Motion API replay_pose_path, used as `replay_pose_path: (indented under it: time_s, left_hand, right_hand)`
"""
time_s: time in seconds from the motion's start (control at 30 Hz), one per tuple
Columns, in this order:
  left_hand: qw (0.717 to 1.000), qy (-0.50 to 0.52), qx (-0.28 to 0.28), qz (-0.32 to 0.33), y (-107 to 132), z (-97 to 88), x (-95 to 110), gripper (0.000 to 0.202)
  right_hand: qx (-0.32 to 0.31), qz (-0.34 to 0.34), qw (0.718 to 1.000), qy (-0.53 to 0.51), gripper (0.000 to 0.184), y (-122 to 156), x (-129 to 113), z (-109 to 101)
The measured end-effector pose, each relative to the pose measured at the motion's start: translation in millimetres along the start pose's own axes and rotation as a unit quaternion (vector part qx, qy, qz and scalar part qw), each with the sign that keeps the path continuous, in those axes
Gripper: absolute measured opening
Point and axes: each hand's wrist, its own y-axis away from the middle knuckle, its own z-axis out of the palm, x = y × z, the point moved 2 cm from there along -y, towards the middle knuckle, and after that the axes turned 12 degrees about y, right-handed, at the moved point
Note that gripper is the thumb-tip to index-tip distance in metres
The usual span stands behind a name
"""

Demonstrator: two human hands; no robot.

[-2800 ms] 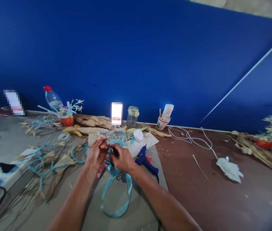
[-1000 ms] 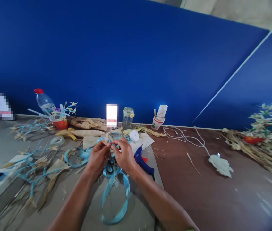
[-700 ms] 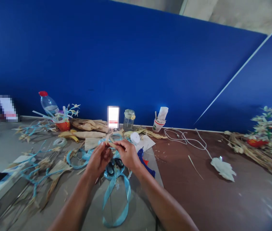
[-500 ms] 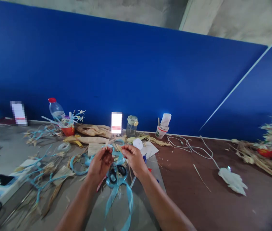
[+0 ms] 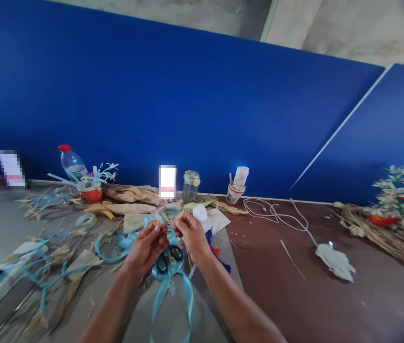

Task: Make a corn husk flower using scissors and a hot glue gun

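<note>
My left hand (image 5: 147, 245) is closed, its fingertips pinching a small, thin, pale piece that looks like dried husk. Close beside it, my right hand (image 5: 194, 236) pinches a pale strip of dried husk (image 5: 177, 218) between thumb and forefinger. The fingertips of the two hands stay a little apart. Beneath them, black-handled scissors (image 5: 175, 253) lie on light blue ribbon (image 5: 189, 296), whose ends trail toward me. A white roll (image 5: 199, 213) sits just beyond my right hand.
Blue-wrapped stems (image 5: 46, 278) and a power strip (image 5: 9, 271) lie at left. Behind stand a bottle (image 5: 72, 162), a red pot (image 5: 92, 194), a lit phone (image 5: 167, 182), a glass jar (image 5: 190, 186) and a paper cup (image 5: 235, 193). A white cable (image 5: 277, 214) crosses the brown tabletop.
The view has turned slightly right, so the table things sit further left. Both hands remain close together, with fingertips still pinched; the right wrist has shifted a little, uncovering more of a dark blue item.
</note>
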Motion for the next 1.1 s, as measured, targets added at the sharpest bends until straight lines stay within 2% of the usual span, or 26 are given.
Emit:
replay_pose_path:
  time_s: [0.1, 0.23, 0.67, 1.1]
  left_hand:
    - [1.000, -0.009, -0.010, -0.017, 1.0, 0.3, -3.0, 0.013]
    - [0.999, -0.008, -0.014, -0.031, 0.0, -1.1, -5.5, 0.013]
    - [0.998, -0.016, -0.020, -0.066, -1.1, -0.5, -7.7, 0.019]
    - [0.996, -0.026, -0.037, -0.083, -1.2, -0.4, -8.4, 0.020]
  right_hand:
    - [0.006, -0.002, 1.000, 0.018, 0.012, 1.8, -1.9, 0.5]
    - [-0.012, 0.024, 1.000, -0.011, 0.012, 2.3, -2.8, 1.0]
    - [0.005, 0.066, 0.997, -0.029, 0.011, 4.5, -3.6, 2.5]
    - [0.004, 0.069, 0.998, 0.000, 0.006, 7.8, -3.4, 4.1]
